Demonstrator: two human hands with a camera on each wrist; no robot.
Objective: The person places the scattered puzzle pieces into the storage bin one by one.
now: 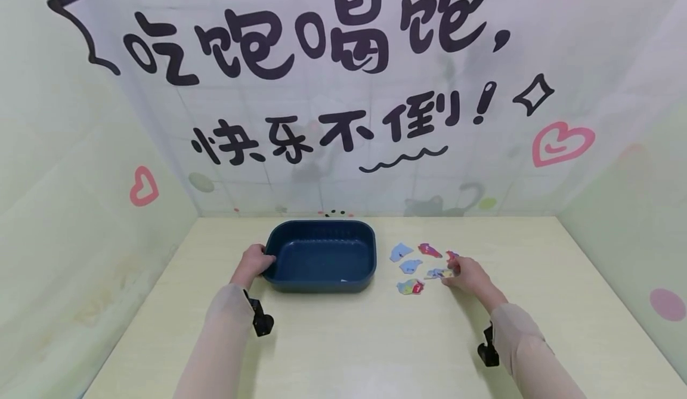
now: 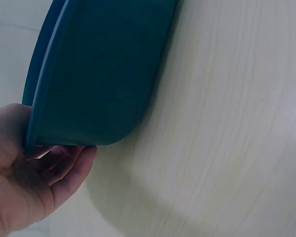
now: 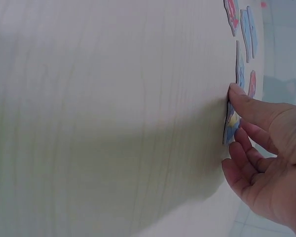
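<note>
A dark blue rectangular basin (image 1: 322,285) stands on the table, left of the middle. My left hand (image 1: 259,262) grips its left end, thumb over the rim and fingers curled beneath it, as the left wrist view shows of the basin (image 2: 98,74). To the basin's right lie several flat, irregular printed puzzle pieces, among them a light blue piece (image 1: 401,251) and a multicoloured piece (image 1: 411,287). My right hand (image 1: 469,277) is at the right of this group. In the right wrist view its thumb and fingers pinch a blue-and-yellow puzzle piece (image 3: 231,122) at the tabletop.
The pale wood-grain table (image 1: 365,345) ends at a white back wall (image 1: 322,190) with black lettering. Pale side walls (image 1: 633,256) stand at both sides. A red puzzle piece (image 1: 452,255) lies just behind my right fingers.
</note>
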